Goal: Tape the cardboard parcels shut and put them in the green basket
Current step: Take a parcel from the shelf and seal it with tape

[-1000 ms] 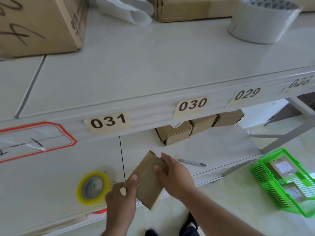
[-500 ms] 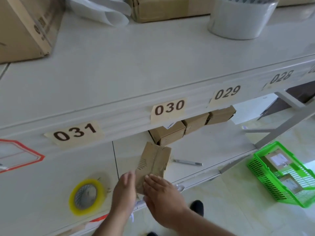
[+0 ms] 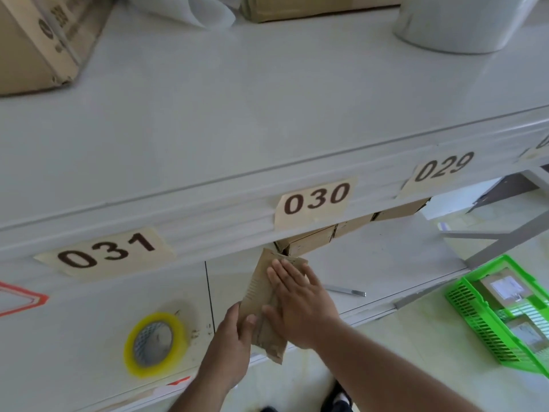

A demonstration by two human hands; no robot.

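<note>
Flat cardboard parcel (image 3: 261, 295) between both hands

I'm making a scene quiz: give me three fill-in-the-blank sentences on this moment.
1. The tape roll on the lower shelf is ____ in colour.
2. The right hand lies ____ on the parcel.
3. The shelf label right above the parcel reads ____.
Missing: yellow; flat; 030

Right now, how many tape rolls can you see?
2: a yellow tape roll lying flat on the lower shelf, left of the hands, and a big white tape roll on the top shelf, partly cut off. Others may be hidden.
</note>
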